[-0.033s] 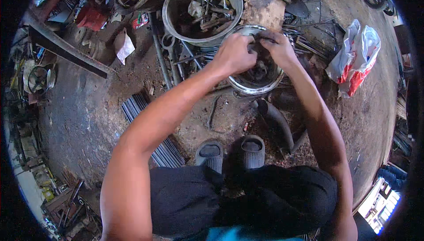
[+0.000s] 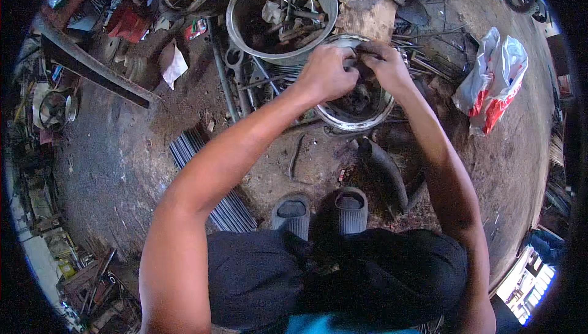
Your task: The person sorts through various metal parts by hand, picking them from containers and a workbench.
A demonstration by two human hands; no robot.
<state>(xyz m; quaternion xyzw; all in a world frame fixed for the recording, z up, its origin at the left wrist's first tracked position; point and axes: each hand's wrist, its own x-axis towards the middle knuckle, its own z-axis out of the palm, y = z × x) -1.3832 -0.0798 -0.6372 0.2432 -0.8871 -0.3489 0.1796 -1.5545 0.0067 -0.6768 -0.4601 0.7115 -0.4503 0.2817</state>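
Both hands are over a round, white-rimmed bucket (image 2: pixel 354 126) with dark, dirty contents. My left hand (image 2: pixel 327 75) has its fingers curled inward above the bucket's left side. Close beside it, my right hand (image 2: pixel 384 66) is bent over the far right part of the opening, its blackened fingers pressed together. Whatever the fingers pinch is hidden or too small to make out. Just behind and to the left, a wide metal basin (image 2: pixel 236 35) holds several bolts, metal pieces and a crumpled pale scrap.
Thin metal rods (image 2: pixel 236 211) lie bundled at left; a large wrench (image 2: pixel 237 67) and a long pipe (image 2: pixel 222 80) lie near the basin. A curved metal piece (image 2: pixel 384 168) is before the bucket. A white-and-red plastic bag (image 2: pixel 490 83) lies right, cardboard (image 2: pixel 367 22) behind.
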